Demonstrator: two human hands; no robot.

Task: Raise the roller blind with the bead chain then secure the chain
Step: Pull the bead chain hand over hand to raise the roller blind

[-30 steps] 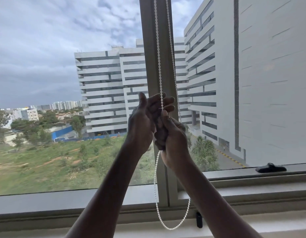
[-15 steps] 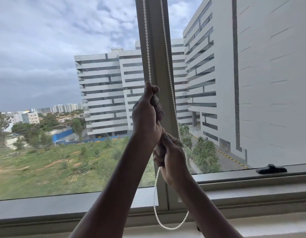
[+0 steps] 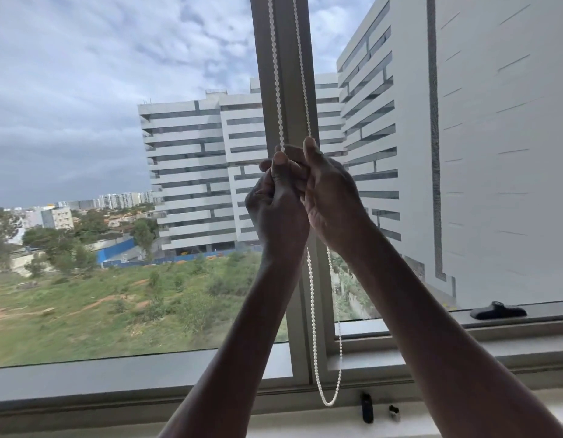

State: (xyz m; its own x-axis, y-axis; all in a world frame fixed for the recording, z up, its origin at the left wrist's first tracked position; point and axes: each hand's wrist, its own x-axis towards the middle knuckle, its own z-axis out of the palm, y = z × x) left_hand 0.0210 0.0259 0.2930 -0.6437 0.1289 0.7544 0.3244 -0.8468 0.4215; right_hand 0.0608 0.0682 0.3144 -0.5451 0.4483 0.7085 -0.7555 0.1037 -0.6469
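Raising step in hand: left hand point(image 3: 278, 203) and right hand point(image 3: 332, 197) meet clenched on the bead chain point(image 3: 311, 298) before the window mullion point(image 3: 286, 74), blind itself out of view, presumably near top; next, another downward pull.

Soft overcast daylight through the window; arms backlit, dark.

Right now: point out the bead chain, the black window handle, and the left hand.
bead chain point(image 3: 312, 298), head view, strand hanging below the hands
black window handle point(image 3: 497, 310), head view, its middle hub
left hand point(image 3: 278, 207), head view, back of the hand
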